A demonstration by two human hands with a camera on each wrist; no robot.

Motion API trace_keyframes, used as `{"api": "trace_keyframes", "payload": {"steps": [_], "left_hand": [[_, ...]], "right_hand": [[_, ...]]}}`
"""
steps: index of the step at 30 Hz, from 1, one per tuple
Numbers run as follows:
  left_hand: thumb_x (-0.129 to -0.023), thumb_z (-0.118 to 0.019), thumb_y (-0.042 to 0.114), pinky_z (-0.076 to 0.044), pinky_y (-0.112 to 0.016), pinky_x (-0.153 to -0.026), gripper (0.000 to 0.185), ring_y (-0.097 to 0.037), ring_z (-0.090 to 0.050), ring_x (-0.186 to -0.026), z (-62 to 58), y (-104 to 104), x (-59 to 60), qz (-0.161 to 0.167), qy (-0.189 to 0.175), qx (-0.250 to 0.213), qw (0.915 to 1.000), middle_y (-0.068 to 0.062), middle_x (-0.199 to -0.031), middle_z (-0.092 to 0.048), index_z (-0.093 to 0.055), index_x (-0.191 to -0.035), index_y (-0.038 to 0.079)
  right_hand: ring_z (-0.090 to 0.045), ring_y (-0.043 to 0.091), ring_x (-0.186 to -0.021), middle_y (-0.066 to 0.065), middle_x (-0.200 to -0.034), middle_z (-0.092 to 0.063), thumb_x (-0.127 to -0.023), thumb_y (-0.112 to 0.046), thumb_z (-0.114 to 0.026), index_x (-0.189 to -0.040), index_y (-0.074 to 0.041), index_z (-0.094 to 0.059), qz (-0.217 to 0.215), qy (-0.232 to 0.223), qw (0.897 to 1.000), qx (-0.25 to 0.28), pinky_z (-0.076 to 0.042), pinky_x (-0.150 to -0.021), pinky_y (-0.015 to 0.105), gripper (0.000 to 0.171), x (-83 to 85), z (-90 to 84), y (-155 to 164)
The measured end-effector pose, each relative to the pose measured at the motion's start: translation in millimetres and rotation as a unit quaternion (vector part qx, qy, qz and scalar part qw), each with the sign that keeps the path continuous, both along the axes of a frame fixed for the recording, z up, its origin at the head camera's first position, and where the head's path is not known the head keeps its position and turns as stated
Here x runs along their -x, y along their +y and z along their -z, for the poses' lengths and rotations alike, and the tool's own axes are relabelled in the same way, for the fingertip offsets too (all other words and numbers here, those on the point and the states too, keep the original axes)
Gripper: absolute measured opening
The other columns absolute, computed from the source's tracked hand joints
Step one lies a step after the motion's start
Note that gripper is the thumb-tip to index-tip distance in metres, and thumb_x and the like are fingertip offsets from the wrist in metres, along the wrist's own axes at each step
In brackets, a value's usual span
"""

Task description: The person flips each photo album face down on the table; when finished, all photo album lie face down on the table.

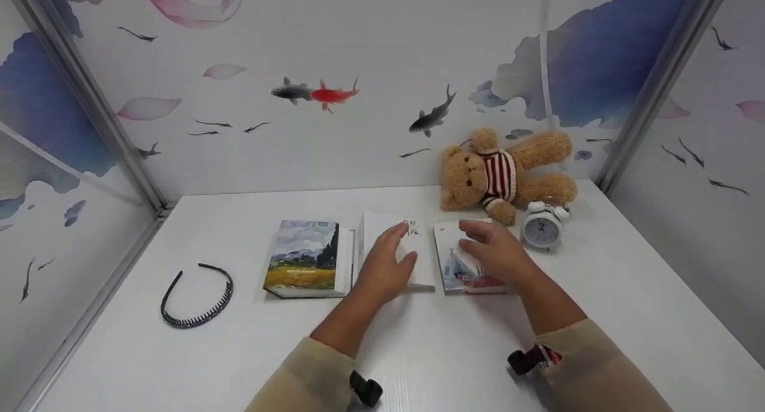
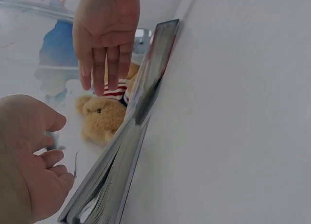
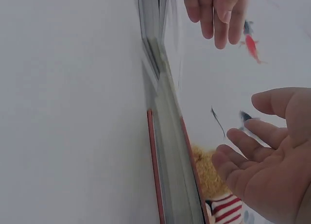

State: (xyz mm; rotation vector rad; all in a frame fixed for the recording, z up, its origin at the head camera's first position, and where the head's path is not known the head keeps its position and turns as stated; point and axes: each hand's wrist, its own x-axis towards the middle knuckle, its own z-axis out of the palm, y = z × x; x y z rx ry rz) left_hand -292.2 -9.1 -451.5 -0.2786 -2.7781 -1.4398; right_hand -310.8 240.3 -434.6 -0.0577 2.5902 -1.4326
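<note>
Three books lie in a row on the white table. The left one, a photo album [image 1: 302, 259], has a painted landscape cover; the middle book [image 1: 421, 262] is white; the right book [image 1: 451, 262] shows a blue tent. My left hand [image 1: 385, 268] is over the white book, covering part of it, with relaxed fingers and nothing held. Over the tent book is my right hand [image 1: 499, 253], its fingers loosely bent and free of any object. From the side, the right wrist view shows the page edges [image 3: 177, 151] of a red-edged book, with both palms above the books.
A black toothed headband [image 1: 197, 298] lies at the left of the table [image 1: 239, 364]. Behind the right book a teddy bear [image 1: 499, 173] in a striped shirt lies on its side against the wall. A white alarm clock [image 1: 542, 228] stands just right of my right hand.
</note>
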Motion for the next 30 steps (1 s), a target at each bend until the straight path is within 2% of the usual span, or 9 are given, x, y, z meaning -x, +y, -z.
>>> {"api": "trace_keyframes", "payload": {"steps": [3, 6, 11, 16, 20, 25, 30], "left_hand": [[-0.108, -0.062, 0.028, -0.028, -0.05, -0.135, 0.06, -0.025, -0.031, -0.165, -1.6, -23, 1.7, -0.031, -0.005, -0.01, 0.9994, 0.002, -0.175, -0.036, -0.043, -0.165, 0.024], [-0.107, -0.063, 0.029, -0.027, -0.053, -0.135, 0.062, -0.028, -0.03, -0.165, -1.9, -43, 3.7, -0.06, -0.012, -0.025, 0.9978, -0.001, -0.176, -0.035, -0.042, -0.166, 0.022], [-0.107, -0.064, 0.033, -0.028, -0.058, -0.133, 0.066, -0.032, -0.029, -0.165, 1.1, -62, 5.4, -0.091, -0.042, -0.058, 0.9933, -0.006, -0.177, -0.033, -0.039, -0.167, 0.019], [-0.108, -0.061, 0.033, -0.028, -0.057, -0.134, 0.068, -0.036, -0.027, -0.165, 11.3, -66, 6.8, -0.076, -0.063, -0.068, 0.9928, -0.014, -0.176, -0.032, -0.036, -0.167, 0.01], [-0.107, -0.061, 0.03, -0.024, -0.055, -0.135, 0.07, -0.037, -0.026, -0.165, 17.2, -67, 8.3, -0.064, -0.059, -0.069, 0.9938, -0.018, -0.175, -0.033, -0.036, -0.166, 0.004], [-0.105, -0.063, 0.029, -0.027, -0.053, -0.135, 0.072, -0.037, -0.03, -0.164, 20.6, -67, 8.7, -0.056, -0.074, -0.073, 0.993, -0.019, -0.174, -0.035, -0.035, -0.166, 0.002], [-0.106, -0.063, 0.031, -0.031, -0.052, -0.133, 0.072, -0.035, -0.035, -0.162, 24.7, -66, 8.0, -0.051, -0.094, -0.069, 0.9919, -0.017, -0.172, -0.039, -0.035, -0.167, 0.005]], "right_hand": [[-0.038, 0.029, -0.161, 0.006, -0.169, -0.048, -0.107, -0.035, -0.066, -0.161, -0.021, -0.05, -0.003, -0.01, 1.0, 0.029, -0.031, -0.133, 0.055, 0.058, 3.8, -1.0, -21], [-0.042, 0.027, -0.16, 0.004, -0.167, -0.051, -0.107, -0.034, -0.066, -0.161, -0.021, -0.05, -0.003, -0.002, 0.999, 0.035, -0.034, -0.131, 0.052, 0.057, 8.5, -2.0, -41], [-0.046, 0.026, -0.157, 0.001, -0.164, -0.054, -0.106, -0.034, -0.068, -0.159, -0.022, -0.052, 0.001, 0.011, 0.999, 0.041, -0.038, -0.13, 0.05, 0.057, 17.9, -1.1, -67], [-0.046, 0.03, -0.157, 0.005, -0.165, -0.053, -0.105, -0.028, -0.069, -0.158, -0.018, -0.054, 0.002, 0.008, 0.997, 0.078, -0.036, -0.13, 0.052, 0.057, 20.6, 5.7, -81], [-0.043, 0.033, -0.159, 0.009, -0.167, -0.05, -0.105, -0.029, -0.069, -0.159, -0.019, -0.052, -0.005, 0.002, 0.997, 0.075, -0.032, -0.132, 0.054, 0.058, 17.2, 13.1, -82], [-0.039, 0.035, -0.16, 0.013, -0.167, -0.049, -0.105, -0.033, -0.068, -0.16, -0.022, -0.052, -0.005, -0.016, 0.998, 0.066, -0.028, -0.133, 0.057, 0.059, 15.4, 20.3, -82], [-0.034, 0.036, -0.162, 0.015, -0.171, -0.043, -0.105, -0.033, -0.068, -0.161, -0.025, -0.05, 0.004, -0.037, 0.997, 0.064, -0.026, -0.134, 0.058, 0.06, 15.6, 25.5, -84]]}}
